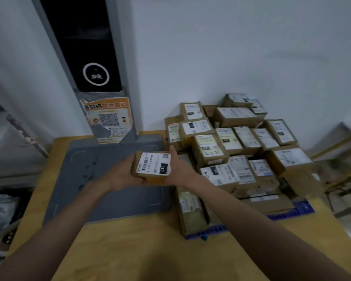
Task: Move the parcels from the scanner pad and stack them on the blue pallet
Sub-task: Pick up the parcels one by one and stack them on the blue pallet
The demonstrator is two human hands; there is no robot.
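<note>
Wooden table [114, 250]: nearest surface, carrying a grey scanner pad [109, 179]. Left hand [122, 175] and right hand [177, 167]: each grasps one side of a small brown parcel [153, 167], held above the pad's right part, white label upward. Blue pallet [300, 208]: just right of the pad, bearing stacked parcels [237, 142] in several layers. Scanner column [89, 63]: upright behind the pad, orange QR sticker [107, 118] on it.

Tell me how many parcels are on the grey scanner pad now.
0. The scanner pad is bare; the one parcel above it is held between the left hand and right hand. All others sit stacked on the blue pallet.
</note>
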